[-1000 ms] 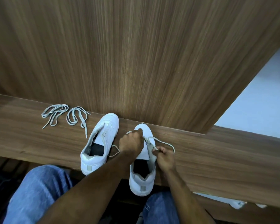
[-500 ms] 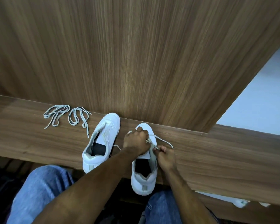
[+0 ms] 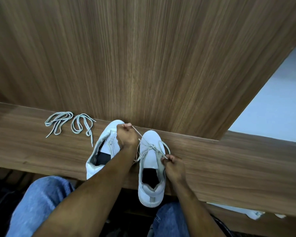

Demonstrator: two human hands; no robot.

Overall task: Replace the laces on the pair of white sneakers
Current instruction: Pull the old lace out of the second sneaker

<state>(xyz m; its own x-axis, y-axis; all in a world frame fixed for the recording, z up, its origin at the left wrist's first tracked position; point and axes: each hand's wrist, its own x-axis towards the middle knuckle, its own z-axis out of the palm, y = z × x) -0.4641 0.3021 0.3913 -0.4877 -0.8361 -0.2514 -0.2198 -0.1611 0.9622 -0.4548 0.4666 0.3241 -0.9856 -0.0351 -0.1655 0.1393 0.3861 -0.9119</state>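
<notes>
At centre frame, a lace (image 3: 148,145) threaded through the right sneaker (image 3: 151,168) on the wooden surface (image 3: 229,168) is pinched by the left hand (image 3: 126,136) and the right hand (image 3: 172,166), both grips clamped on it, while the left sneaker (image 3: 101,151) and two loose laces (image 3: 70,124) are seen at left.

Two white sneakers stand on the wooden ledge (image 3: 229,161): the left sneaker (image 3: 102,151) and the right sneaker (image 3: 151,168) (both with toes toward the wooden panel (image 3: 143,57)); two loose bundles of laces lie to their left, the far lace bundle (image 3: 58,121) and the near lace bundle (image 3: 83,125); one more lace (image 3: 152,147) is threaded in the right sneaker; two hands are in view, the left hand (image 3: 126,136) and the right hand (image 3: 172,165); two knees in blue jeans (image 3: 39,202) show below.
</notes>
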